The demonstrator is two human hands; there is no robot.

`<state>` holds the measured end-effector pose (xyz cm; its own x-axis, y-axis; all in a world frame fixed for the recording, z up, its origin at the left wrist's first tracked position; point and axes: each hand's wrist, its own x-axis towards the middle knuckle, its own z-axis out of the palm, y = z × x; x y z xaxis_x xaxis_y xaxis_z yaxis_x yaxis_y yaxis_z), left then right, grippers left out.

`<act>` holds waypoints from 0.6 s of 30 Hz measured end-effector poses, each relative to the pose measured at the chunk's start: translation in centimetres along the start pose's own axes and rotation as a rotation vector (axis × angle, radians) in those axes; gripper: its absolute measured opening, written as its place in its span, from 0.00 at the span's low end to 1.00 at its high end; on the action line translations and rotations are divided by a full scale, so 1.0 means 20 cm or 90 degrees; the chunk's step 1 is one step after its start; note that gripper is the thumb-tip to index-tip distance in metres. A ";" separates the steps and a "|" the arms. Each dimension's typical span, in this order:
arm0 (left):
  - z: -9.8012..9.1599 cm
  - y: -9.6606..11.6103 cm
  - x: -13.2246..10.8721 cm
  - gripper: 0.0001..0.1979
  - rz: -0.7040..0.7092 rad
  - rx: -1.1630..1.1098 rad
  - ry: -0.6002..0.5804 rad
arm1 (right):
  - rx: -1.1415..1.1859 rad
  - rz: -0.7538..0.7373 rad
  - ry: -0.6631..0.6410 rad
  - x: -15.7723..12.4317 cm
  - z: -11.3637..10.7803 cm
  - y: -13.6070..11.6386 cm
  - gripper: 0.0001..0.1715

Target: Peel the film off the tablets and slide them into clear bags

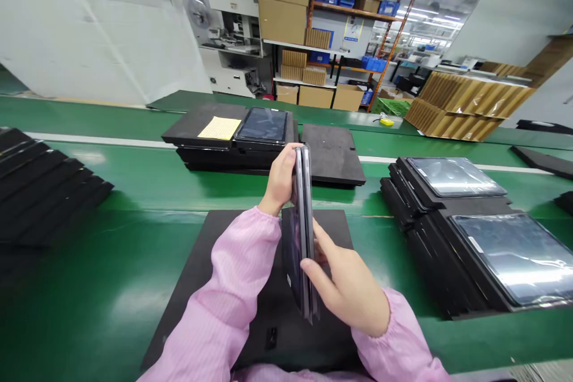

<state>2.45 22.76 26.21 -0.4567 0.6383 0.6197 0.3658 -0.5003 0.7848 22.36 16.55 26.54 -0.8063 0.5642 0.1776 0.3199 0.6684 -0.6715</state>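
Note:
Two tablets (306, 227) stand on edge, pressed side by side, in front of me. My left hand (283, 174) is closed around their far upper end, its fingers partly hidden behind them. Lower down, my right hand (347, 274) grips the right side, with the thumb across the near edges and the other fingers behind. A small white label shows on the dark left face. Beneath the tablets lies a black foam pad (244, 286), with a small dark piece (271, 338) on it close to my body.
Black foam trays with a tablet (263, 125) and a yellow sheet (219, 128) are stacked ahead, beside another foam block (331, 152). Stacked trays bearing tablets (519, 253) stand right; more black trays (45, 191) lean left. Brown cardboard dividers (465, 104) sit behind on the green bench.

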 end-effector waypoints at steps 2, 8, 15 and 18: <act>0.00 -0.01 0.01 0.22 -0.011 -0.015 0.010 | 0.053 0.006 -0.042 0.01 -0.04 0.01 0.35; 0.00 -0.01 0.01 0.22 -0.030 -0.019 0.020 | 0.085 0.003 -0.085 0.04 -0.11 0.03 0.33; 0.00 -0.02 0.01 0.25 -0.016 -0.044 0.031 | 0.091 -0.012 -0.098 0.04 -0.10 0.06 0.34; 0.00 -0.02 0.01 0.25 -0.015 -0.042 0.033 | 0.084 -0.022 -0.090 0.04 -0.09 0.07 0.34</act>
<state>2.17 23.15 25.98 -0.5058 0.6201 0.5996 0.3010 -0.5245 0.7964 22.97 18.80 27.11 -0.8807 0.4618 0.1055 0.2303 0.6120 -0.7566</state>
